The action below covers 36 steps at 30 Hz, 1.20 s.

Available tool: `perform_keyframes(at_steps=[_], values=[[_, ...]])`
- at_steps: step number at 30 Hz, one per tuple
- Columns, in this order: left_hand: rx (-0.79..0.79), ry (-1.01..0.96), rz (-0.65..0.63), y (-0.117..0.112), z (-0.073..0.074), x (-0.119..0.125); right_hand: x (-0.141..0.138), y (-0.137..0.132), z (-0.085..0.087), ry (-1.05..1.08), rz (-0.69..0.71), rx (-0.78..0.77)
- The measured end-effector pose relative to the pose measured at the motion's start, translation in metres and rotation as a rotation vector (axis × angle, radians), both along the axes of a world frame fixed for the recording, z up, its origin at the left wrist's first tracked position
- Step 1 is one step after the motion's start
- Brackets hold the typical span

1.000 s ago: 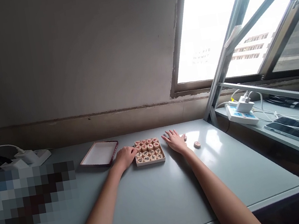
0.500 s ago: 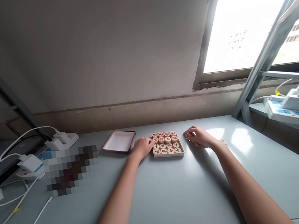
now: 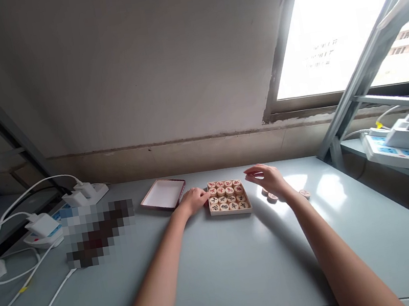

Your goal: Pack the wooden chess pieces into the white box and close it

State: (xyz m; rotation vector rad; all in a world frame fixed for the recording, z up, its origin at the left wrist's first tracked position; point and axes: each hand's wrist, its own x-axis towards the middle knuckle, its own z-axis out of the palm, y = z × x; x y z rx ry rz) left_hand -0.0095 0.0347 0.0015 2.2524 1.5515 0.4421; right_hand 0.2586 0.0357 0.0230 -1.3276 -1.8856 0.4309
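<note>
A shallow open box [image 3: 231,213] holds rows of round wooden Chinese chess pieces [image 3: 231,199] with red and black characters. My left hand [image 3: 195,200] is closed at the box's left edge, its fingers on the side wall. Above the table, just off the box's right far corner, my right hand [image 3: 266,178] pinches a Chinese chess piece at its fingertips, mostly hidden by the fingers. Beneath and beside that hand lie loose chess pieces [image 3: 272,197], with another piece [image 3: 304,193] farther right, partly behind the wrist.
The box lid [image 3: 163,194], white inside, lies left of my left hand. Power strips with white plugs and cables [image 3: 43,229] occupy the left side, beside a blurred-out patch [image 3: 101,234]. Another power strip [image 3: 398,148] is on the right, beyond a metal post [image 3: 354,67].
My right hand has risen and moved slightly left toward the box, uncovering loose pieces on the table. My left hand stays at the box's left edge, shifted very little.
</note>
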Motion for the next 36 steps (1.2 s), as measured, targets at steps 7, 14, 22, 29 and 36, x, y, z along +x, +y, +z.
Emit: perform_keyframes(at_steps=[7, 14, 22, 29, 36], values=[[0.016, -0.010, -0.022, -0.002, 0.001, 0.000, -0.049, -0.021, 0.008, -0.035, 0.265, -0.092], [0.009, -0.024, -0.032, 0.002, -0.002, -0.001, -0.079, -0.026, -0.008, -0.207, 0.284, 0.067], [0.011, -0.013, -0.021, -0.001, -0.001, 0.002, -0.066, -0.017, -0.012, -0.153, 0.294, 0.017], [0.038, 0.015, -0.012, -0.003, -0.001, 0.003, -0.063, -0.023, -0.006, -0.401, 0.196, 0.054], [0.040, 0.030, -0.034, -0.003, 0.000, 0.004, -0.063, -0.023, 0.002, -0.484, 0.165, 0.089]])
